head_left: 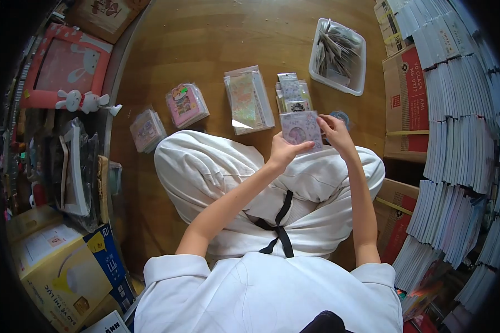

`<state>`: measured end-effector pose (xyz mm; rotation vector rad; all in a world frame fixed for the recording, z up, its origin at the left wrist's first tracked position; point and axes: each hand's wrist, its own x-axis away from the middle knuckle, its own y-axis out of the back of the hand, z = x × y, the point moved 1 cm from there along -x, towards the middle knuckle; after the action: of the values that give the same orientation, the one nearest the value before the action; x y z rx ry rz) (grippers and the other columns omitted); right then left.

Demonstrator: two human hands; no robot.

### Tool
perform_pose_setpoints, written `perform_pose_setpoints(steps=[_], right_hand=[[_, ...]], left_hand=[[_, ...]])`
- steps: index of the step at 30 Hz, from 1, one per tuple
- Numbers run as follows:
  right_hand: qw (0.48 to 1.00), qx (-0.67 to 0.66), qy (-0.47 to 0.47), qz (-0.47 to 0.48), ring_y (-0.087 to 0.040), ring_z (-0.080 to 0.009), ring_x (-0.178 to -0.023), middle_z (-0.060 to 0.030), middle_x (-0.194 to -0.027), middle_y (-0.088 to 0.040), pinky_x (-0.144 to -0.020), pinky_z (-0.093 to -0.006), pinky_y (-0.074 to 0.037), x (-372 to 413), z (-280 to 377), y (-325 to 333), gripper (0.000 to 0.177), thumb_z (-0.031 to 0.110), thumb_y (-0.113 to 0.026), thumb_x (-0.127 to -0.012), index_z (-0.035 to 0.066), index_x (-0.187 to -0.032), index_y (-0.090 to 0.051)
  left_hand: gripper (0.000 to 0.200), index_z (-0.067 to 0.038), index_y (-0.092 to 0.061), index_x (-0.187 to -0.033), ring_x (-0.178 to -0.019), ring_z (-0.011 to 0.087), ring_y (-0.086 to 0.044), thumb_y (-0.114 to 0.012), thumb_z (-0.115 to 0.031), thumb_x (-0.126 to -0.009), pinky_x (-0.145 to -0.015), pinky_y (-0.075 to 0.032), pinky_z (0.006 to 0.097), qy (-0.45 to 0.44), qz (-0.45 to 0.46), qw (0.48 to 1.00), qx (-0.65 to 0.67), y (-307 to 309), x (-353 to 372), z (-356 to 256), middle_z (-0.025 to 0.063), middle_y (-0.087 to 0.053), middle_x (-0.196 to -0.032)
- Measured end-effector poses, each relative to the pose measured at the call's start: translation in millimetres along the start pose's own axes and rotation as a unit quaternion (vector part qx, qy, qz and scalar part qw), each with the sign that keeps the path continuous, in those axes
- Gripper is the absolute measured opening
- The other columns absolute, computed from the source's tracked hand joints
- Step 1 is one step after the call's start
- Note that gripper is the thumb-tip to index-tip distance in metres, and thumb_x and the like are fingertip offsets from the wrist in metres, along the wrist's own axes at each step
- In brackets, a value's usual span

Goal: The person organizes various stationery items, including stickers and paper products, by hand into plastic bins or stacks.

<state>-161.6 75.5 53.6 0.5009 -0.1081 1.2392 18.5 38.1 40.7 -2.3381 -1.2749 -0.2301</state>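
Note:
A square, flat packet (301,130) with a pale lilac pattern and a round motif is held up above my lap. My left hand (285,151) grips its lower left side, thumb across the front. At its upper right edge, the fingers of my right hand (335,133) are closed on the same packet. Just beyond it lies a stack of similar small packets (294,91), partly covered by the held one. Beside my right hand a round bluish item (340,117) rests on the floor, partly hidden.
Further left on the wooden floor (205,44) are a stack of clear-wrapped iridescent packets (249,102), a pink pile (187,105) and another small pile (148,131). A white plastic basket (361,66) holds thin packets. Notebook stacks (455,150) and cartons (405,105) line the right; boxes (66,272) stand left.

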Motion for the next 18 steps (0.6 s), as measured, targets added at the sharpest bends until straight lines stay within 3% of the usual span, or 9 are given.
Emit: perform_pose_setpoints(steps=[2, 5, 8, 9, 12, 15, 18], right_hand=[[0.997, 0.005, -0.082, 0.016, -0.063, -0.0169, -0.087, -0.0128, -0.099, -0.068, -0.074, -0.0301, -0.051, 0.2, 17.1, 3.2, 0.036, 0.023, -0.062, -0.091, -0.006, -0.112, -0.062], [0.982, -0.152, -0.099, 0.051, -0.063, -0.0167, -0.086, -0.013, -0.101, -0.067, -0.073, -0.0302, -0.05, -25.8, 0.0, 10.0, 0.04, 0.021, -0.068, -0.087, -0.009, -0.113, -0.061], [0.977, -0.157, -0.136, 0.034, -0.062, -0.0167, -0.085, -0.0136, -0.101, -0.067, -0.074, -0.03, -0.049, -43.8, 14.8, 7.1, 0.043, 0.018, -0.071, -0.084, -0.011, -0.113, -0.06], [0.98, -0.165, -0.112, 0.006, -0.062, -0.0166, -0.084, -0.0133, -0.097, -0.067, -0.075, -0.0291, -0.048, -52.3, 6.6, 2.1, 0.041, 0.017, -0.071, -0.083, -0.012, -0.111, -0.06], [0.978, -0.189, -0.085, -0.007, -0.061, -0.0139, -0.083, -0.0124, -0.098, -0.066, -0.072, -0.0252, -0.048, -77.8, -17.3, -6.6, 0.042, 0.016, -0.069, -0.086, -0.011, -0.116, -0.058], [0.982, -0.173, -0.057, -0.042, -0.061, -0.0155, -0.081, -0.0123, -0.095, -0.067, -0.073, -0.0277, -0.047, -85.0, -25.8, -13.0, 0.037, 0.017, -0.068, -0.085, -0.011, -0.109, -0.062], [0.982, -0.159, -0.066, -0.078, -0.061, -0.0163, -0.078, -0.0133, -0.094, -0.067, -0.071, -0.0288, -0.047, -81.2, -21.4, -17.5, 0.034, 0.016, -0.068, -0.084, -0.011, -0.104, -0.064]], left_hand=[[0.045, 0.002, -0.064, -0.107, -0.089, 0.0122, -0.064, -0.084, -0.011, -0.069, -0.083, -0.051, 0.0274, 0.001, -0.002, 1.0, 0.027, -3.8, -11.6, -4.0, 0.0076, -0.068, -0.101], [0.052, 0.005, -0.058, -0.113, -0.092, 0.015, -0.063, -0.083, -0.012, -0.07, -0.085, -0.051, 0.0289, -0.026, -0.009, 1.0, -0.001, -4.5, -31.4, -3.3, 0.0104, -0.066, -0.106], [0.059, 0.006, -0.051, -0.119, -0.097, 0.0187, -0.061, -0.082, -0.014, -0.073, -0.086, -0.051, 0.0298, -0.108, -0.187, 0.966, -0.139, -9.4, -54.7, 16.3, 0.0115, -0.061, -0.112], [0.069, 0.009, -0.037, -0.132, -0.108, 0.0304, -0.055, -0.072, -0.023, -0.082, -0.093, -0.044, 0.0372, -0.069, -0.169, 0.974, -0.137, -13.0, -53.2, 4.1, 0.0191, -0.053, -0.116], [0.055, 0.009, -0.037, -0.133, -0.115, 0.0332, -0.05, -0.055, -0.024, -0.093, -0.098, -0.04, 0.0389, -0.106, -0.23, 0.953, -0.166, -9.6, -68.6, 7.1, 0.0225, -0.048, -0.121], [0.051, 0.009, -0.037, -0.135, -0.119, 0.0362, -0.045, -0.043, -0.025, -0.097, -0.103, -0.034, 0.0407, -0.085, -0.207, 0.953, -0.203, -7.7, -64.4, -2.4, 0.025, -0.043, -0.125], [0.052, 0.009, -0.039, -0.134, -0.113, 0.0307, -0.05, -0.044, -0.029, -0.098, -0.098, -0.04, 0.0382, -0.131, -0.195, 0.956, -0.175, -1.0, -71.3, 1.3, 0.021, -0.049, -0.12]])
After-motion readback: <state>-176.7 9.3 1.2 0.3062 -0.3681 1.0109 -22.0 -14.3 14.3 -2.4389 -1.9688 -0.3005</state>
